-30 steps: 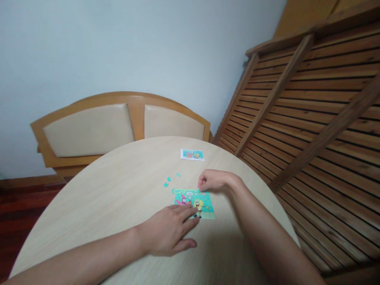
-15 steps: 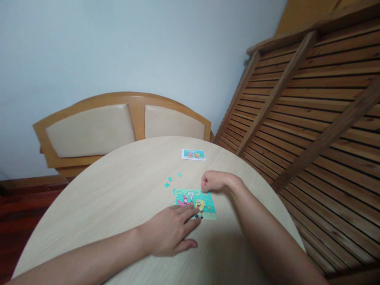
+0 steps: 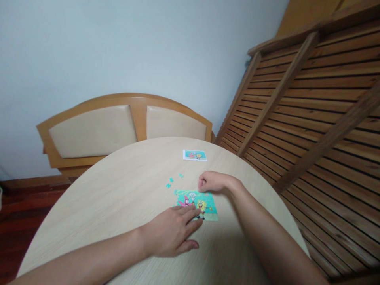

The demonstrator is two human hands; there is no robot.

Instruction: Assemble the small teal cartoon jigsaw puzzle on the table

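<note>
A jigsaw puzzle (image 3: 211,210) with yellow, pink and pale blue cartoon figures on a turquoise ground lies on the round table. My left hand (image 3: 175,229) rests flat over its lower left part, fingers stretched out and covering some of the picture. At the puzzle's top edge, right of the middle, my right hand (image 3: 212,182) is closed with its fingers curled down. Whatever those fingertips hold or press is hidden. Up and left of the puzzle lie a few loose turquoise puzzle pieces (image 3: 171,180), apart from both hands.
A white-edged card (image 3: 194,155) with a similar picture lies farther back on the pale wood tabletop (image 3: 118,190). Behind the table stands a padded wooden headboard (image 3: 92,130) against the wall. A slatted wooden frame (image 3: 297,103) leans at the right.
My right hand has shifted slightly left along the puzzle's top edge, still closed. My left hand stays flat on the puzzle. The whole view has moved a little.
</note>
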